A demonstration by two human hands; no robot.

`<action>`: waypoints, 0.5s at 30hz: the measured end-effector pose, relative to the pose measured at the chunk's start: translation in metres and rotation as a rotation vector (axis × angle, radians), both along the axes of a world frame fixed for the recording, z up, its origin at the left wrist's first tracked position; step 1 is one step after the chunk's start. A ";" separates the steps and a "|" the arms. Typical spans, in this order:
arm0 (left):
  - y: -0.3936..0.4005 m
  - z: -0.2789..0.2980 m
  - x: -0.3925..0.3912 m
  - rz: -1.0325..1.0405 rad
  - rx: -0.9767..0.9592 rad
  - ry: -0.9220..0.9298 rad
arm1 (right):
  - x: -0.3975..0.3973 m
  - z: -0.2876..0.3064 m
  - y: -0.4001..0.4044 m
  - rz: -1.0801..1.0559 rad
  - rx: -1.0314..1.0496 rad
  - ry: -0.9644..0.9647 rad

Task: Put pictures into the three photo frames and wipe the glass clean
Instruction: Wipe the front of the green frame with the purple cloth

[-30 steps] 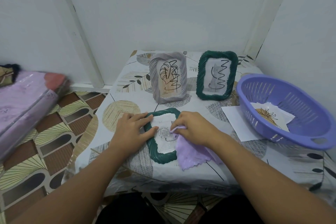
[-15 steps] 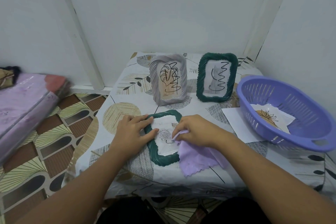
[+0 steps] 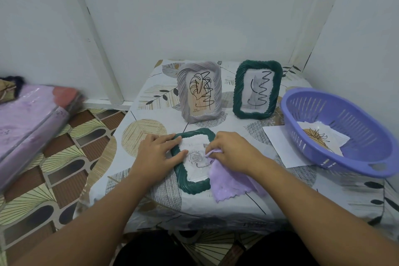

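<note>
- A low desk (image 3: pixel 216 207) under a leaf-print cloth stands in a white-walled corner.
- A green frame (image 3: pixel 192 185) lies flat near its front edge, a picture under its glass.
- The left hand (image 3: pixel 156 155) rests on the frame's left rim, fingers straight, grasping nothing.
- The right hand (image 3: pixel 233 151) pinches a lilac cloth (image 3: pixel 228 181) against the glass.
- Behind stand a grey frame (image 3: pixel 199 92) and a second green frame (image 3: pixel 257 89), both upright.
- A purple basket (image 3: pixel 336 134) holding a print sits at the right.
</note>
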State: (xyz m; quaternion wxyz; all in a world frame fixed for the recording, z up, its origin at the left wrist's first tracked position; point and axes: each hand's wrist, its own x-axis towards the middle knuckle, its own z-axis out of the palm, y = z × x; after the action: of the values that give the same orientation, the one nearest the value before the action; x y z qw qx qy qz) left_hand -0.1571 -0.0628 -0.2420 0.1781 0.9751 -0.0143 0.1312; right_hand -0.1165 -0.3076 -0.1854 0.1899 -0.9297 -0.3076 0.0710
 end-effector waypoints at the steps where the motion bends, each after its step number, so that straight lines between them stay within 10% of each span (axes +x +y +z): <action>1: 0.000 0.000 0.000 -0.001 0.000 -0.002 | -0.001 0.001 0.000 0.006 -0.008 0.007; 15: 0.001 0.000 0.001 -0.018 0.000 -0.013 | -0.002 0.015 -0.008 -0.002 -0.063 0.119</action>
State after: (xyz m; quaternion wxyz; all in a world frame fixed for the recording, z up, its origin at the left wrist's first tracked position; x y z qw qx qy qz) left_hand -0.1566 -0.0621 -0.2421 0.1793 0.9741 -0.0244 0.1359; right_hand -0.1185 -0.3159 -0.1704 0.1787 -0.9296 -0.2925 0.1358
